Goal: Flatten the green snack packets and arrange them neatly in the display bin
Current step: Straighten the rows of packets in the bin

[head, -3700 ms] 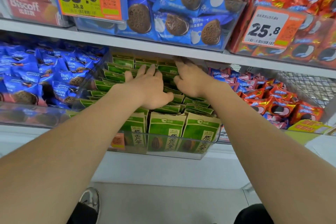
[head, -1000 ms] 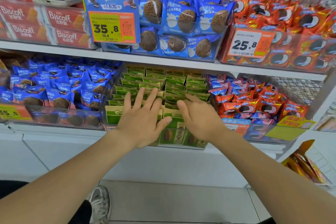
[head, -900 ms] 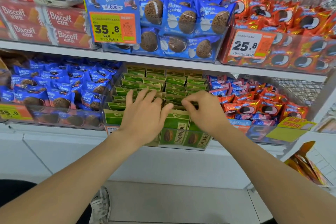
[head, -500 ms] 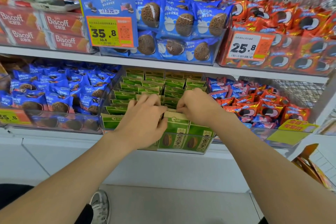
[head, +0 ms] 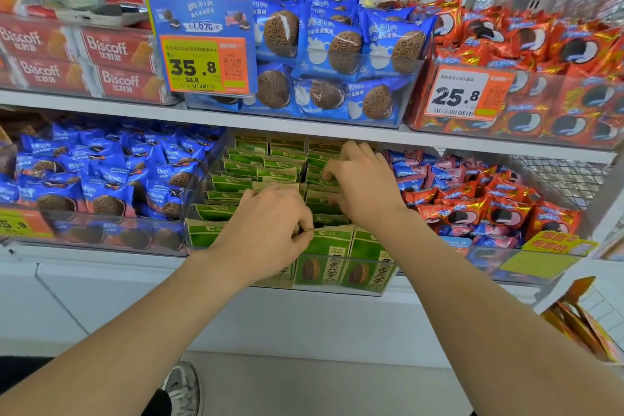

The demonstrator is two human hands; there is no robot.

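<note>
Green snack packets (head: 256, 160) stand in rows inside a clear display bin (head: 366, 290) on the lower shelf. My left hand (head: 266, 233) is at the front row, its curled fingers pinching the top edge of a front green packet (head: 326, 252). Further back, my right hand (head: 366, 186) has fingers and thumb curled over the tops of packets in the right column. Both hands hide the middle rows.
Blue cookie packs (head: 101, 179) fill the bin to the left, and red and blue packs (head: 489, 209) the wire basket to the right. The upper shelf edge (head: 304, 125) hangs just above the bin's back. Price tags (head: 202, 64) hang from the upper shelf.
My left hand went from spread flat on the packets to curled, pinching a front packet's top. My right hand curled too and moved deeper along the right column.
</note>
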